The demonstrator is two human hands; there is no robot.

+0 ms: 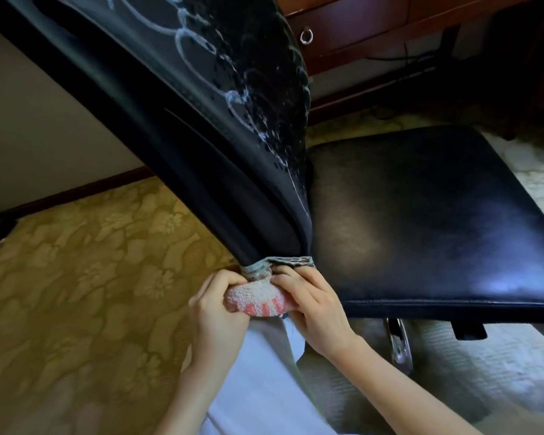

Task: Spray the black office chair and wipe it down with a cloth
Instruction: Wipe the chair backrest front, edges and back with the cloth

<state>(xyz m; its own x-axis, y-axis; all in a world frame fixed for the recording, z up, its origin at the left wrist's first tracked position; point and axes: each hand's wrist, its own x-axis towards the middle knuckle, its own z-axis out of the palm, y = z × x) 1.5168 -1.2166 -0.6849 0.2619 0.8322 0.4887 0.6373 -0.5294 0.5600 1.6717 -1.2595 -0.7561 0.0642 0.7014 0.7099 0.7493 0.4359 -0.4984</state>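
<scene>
Where the black office chair (264, 199) narrows at the near lower end of its backrest (201, 127), both hands hold a cloth (255, 301) against it. White rings of spray and scattered droplets cover the far, upper part of the backrest, while its lower part looks smooth and dark. The seat (421, 221) lies to the right, glossy black with a dull patch near the backrest. The cloth is bunched white terry with pink stripes, touching a grey frayed edge under the backrest. The left hand (215, 306) grips the cloth's left side with curled fingers. The right hand (314, 309) pinches its right side, knuckles up. Both forearms reach in from the near edge. Yellow floral carpet (76, 293) lies to the left.
</scene>
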